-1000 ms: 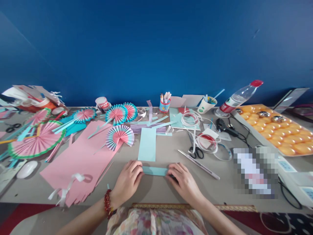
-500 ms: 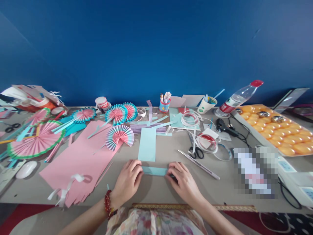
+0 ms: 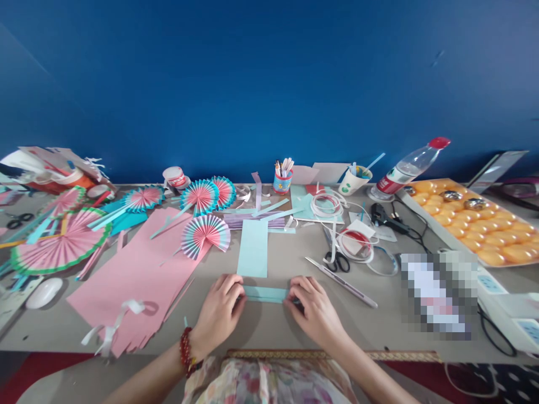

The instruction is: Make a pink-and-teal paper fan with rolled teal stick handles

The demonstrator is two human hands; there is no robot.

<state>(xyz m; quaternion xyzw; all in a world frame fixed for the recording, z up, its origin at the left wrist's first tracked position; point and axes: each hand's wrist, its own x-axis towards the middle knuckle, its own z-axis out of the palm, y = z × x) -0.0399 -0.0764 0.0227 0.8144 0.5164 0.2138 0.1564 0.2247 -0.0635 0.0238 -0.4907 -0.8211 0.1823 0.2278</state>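
A narrow light-blue paper strip (image 3: pixel 264 294) with a crease along its length lies crosswise before me, low over the table. Its left end is pinched in my left hand (image 3: pixel 222 308), fingers closed. At the other end, my right hand (image 3: pixel 314 308) grips it with curled fingers; the fingertips are partly hidden. Just beyond the strip, a flat light-blue paper rectangle (image 3: pixel 253 247) lies lengthwise. A craft knife (image 3: pixel 342 282) rests to the right of my right hand.
Pink paper sheets (image 3: pixel 138 269) and folded paper fans (image 3: pixel 205 235) spread to the left. On the right are black scissors (image 3: pixel 337 261), coiled white cord (image 3: pixel 327 203), a glue gun (image 3: pixel 389 220), a tilted bottle (image 3: pixel 408 168) and an orange bubbled tray (image 3: pixel 467 224). A pen cup (image 3: pixel 283 180) stands at the back.
The view has shifted very slightly. Both hands keep their grip on the strip, and its lengthwise crease shows a little more clearly now.
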